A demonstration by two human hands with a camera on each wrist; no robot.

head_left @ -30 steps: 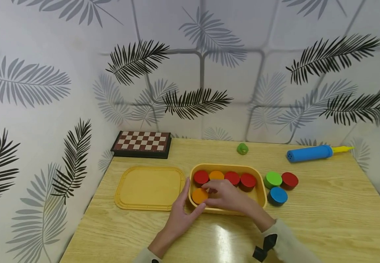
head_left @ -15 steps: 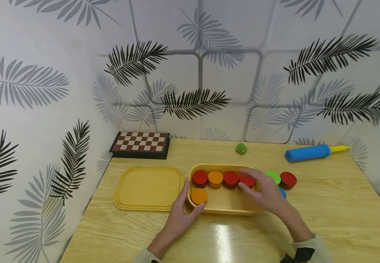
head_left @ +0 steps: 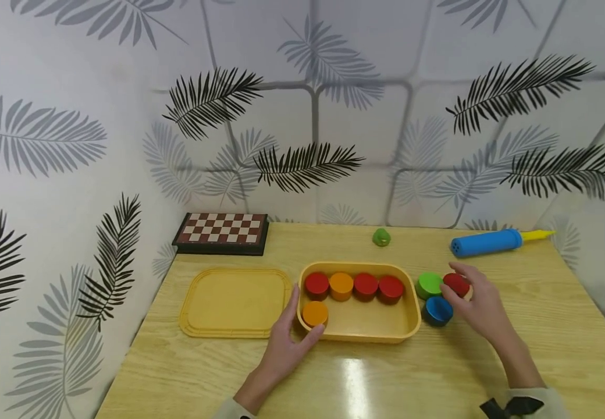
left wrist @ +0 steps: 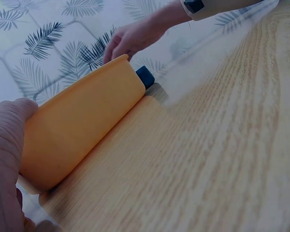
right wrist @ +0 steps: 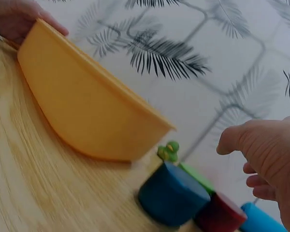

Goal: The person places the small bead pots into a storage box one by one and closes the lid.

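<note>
Left hand (head_left: 287,346): I hold the near-left corner of the yellow, round-cornered, plastic-looking tub (head_left: 367,320), thumb along the near side, index along the end wall; other fingers mostly hidden.
Right hand (head_left: 483,299): thumb and index apart, nothing between them. Over the dark red round cylinder (head_left: 455,283) in the head view, clear of it in the right wrist view.
Red piece: stands on the pale wood-grain table (head_left: 402,378), right of the tub, close beside the bright green round cylinder (head_left: 430,284), with the glossy blue round cylinder (head_left: 438,311) nearer me.
Cluster risk: those three sit tight. Thumb coming in from the green side could shove green or blue off its spot.
Slip risk: sides look smooth, so a shallow pinch at the top edge could let red drop or tip.
Tub risk: I only brace one end. A wrist bump at the far end could swivel it and jostle the back row of four cylinders (head_left: 341,287) and the loose orange cylinder (head_left: 315,314) in front.
Pump risk: the blue tubular pump with yellow nozzle (head_left: 486,243) lies behind my fingers; overreach could roll it.
</note>
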